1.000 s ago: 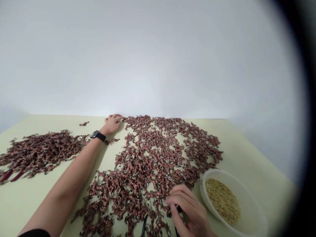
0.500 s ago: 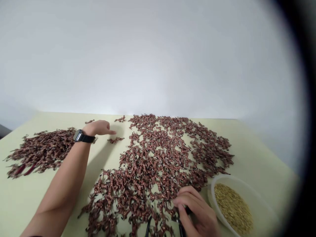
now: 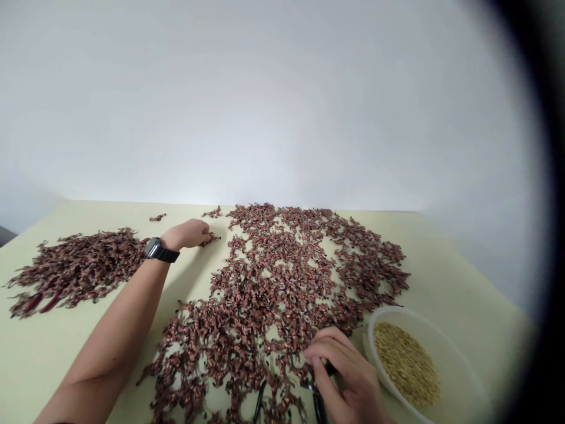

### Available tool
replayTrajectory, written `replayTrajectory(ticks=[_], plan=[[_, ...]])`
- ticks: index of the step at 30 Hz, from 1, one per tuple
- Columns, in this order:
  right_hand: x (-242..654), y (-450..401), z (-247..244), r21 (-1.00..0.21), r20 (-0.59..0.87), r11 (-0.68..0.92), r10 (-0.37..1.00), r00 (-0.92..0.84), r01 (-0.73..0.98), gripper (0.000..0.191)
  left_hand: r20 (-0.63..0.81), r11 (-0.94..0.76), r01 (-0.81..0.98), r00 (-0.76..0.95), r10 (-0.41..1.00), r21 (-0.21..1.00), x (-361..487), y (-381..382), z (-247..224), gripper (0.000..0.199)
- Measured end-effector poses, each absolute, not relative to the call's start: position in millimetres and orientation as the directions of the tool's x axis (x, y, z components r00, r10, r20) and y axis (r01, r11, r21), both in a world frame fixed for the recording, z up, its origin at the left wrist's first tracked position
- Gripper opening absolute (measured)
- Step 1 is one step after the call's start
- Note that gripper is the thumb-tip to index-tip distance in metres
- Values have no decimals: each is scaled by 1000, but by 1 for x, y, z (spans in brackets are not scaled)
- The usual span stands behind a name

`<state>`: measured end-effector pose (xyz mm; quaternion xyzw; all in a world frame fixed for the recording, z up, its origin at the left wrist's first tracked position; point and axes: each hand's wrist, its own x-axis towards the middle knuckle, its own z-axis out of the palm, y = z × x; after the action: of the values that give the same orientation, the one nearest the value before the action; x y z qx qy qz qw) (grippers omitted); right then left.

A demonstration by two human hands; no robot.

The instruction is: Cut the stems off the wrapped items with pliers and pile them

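Brown figurine point(image 3: 213, 238) at left fingers point(image 3: 203, 231)

The bare left forearm point(image 3: 118, 330) carries a black wristwatch point(image 3: 164, 252) — square-faced, broad-strapped.

The left arm point(image 3: 119, 335) reaches forward, bare along the forearm, left of the broad spread of brown figurines point(image 3: 273, 277). Its wrist point(image 3: 171, 240) bends so that the left hand point(image 3: 188, 233) points toward the spread's far left side, back of the hand up, fingers curled downward and partly hidden. The right hand point(image 3: 342, 368) sits at the spread's near right edge, fingers bent together, thumb extended alongside the forefinger.
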<state>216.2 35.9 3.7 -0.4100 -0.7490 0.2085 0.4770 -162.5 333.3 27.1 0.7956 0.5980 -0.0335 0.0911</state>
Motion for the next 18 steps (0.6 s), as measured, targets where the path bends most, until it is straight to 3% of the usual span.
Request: replayTrajectory(ticks=[9,18], plan=[[217,36,2,-718,498,537,841,-212,443,21,-2,-211,965,214,977,153,-169,354,14,24],[217,38,0,-715,494,535,842,-217,450,21,279,-206,950,138,950,234,-155,358,-7,41]])
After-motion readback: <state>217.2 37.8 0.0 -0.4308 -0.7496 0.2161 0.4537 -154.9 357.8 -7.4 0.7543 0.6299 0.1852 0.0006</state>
